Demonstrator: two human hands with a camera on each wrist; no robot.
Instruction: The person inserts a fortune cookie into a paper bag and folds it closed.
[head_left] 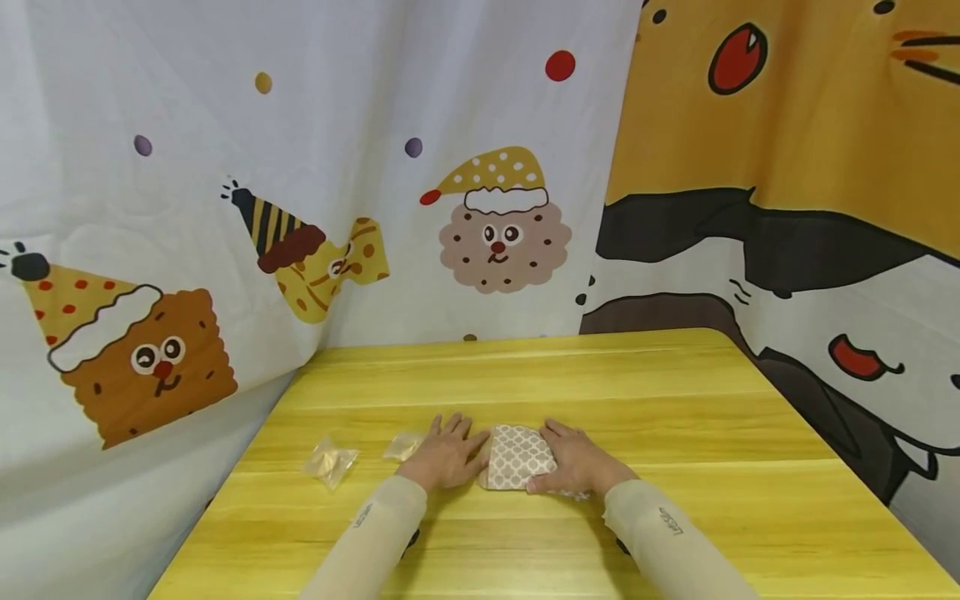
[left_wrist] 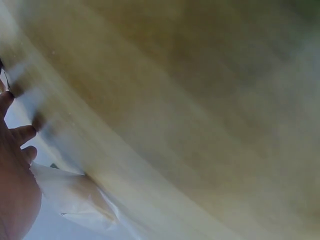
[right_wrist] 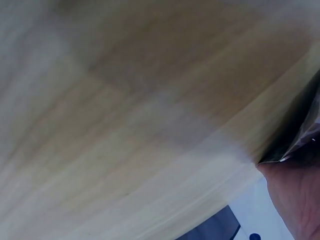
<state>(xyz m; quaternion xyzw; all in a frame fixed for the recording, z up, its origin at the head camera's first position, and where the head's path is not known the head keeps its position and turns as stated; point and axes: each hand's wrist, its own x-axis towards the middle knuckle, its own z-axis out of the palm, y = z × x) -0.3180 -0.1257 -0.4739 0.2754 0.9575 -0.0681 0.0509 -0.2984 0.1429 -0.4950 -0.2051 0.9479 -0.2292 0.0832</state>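
A flat piece with a white and grey-beige lattice print (head_left: 521, 457) lies on the wooden table (head_left: 600, 375) between both hands. A plain brownish strip shows along its left edge; its material is hard to tell. My left hand (head_left: 448, 454) rests at that edge, fingers stretched forward and thumb beside the piece. On the right side, my right hand (head_left: 577, 462) presses on the piece, with its thumb at the near edge and fingers toward the far edge. Part of the printed piece pokes out under the right hand. In the right wrist view, a raised edge (right_wrist: 302, 132) shows beside the hand.
Two small clear plastic packets with yellowish contents lie left of the hands: one packet (head_left: 330, 462) farther out, another packet (head_left: 402, 446) close by the left fingers. A cartoon-printed curtain (head_left: 375, 167) hangs behind and beside the table.
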